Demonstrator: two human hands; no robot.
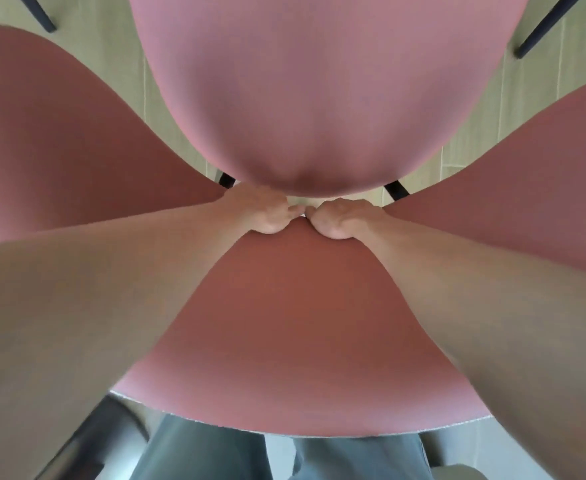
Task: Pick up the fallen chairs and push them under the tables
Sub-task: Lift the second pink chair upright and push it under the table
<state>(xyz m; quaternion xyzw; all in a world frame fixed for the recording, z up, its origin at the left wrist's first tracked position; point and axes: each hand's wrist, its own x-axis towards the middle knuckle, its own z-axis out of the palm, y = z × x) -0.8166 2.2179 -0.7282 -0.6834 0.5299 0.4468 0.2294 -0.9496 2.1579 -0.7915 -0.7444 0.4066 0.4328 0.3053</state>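
Observation:
A pink upholstered chair (319,98) fills the head view, very close below me. Its seat spreads at the top, its backrest (291,341) curves toward me, and its side wings reach left and right. My left hand (267,213) and my right hand (340,220) sit side by side at the narrow gap where the backrest meets the seat, fingers curled over the backrest's edge. Both forearms stretch down across the backrest. Black chair legs (397,189) show just beyond the hands.
Pale wood-look floor (492,126) lies beneath the chair. Two more dark legs (544,26) angle in at the top corners. My grey trousers (319,459) show at the bottom edge, with a dark object at the bottom left.

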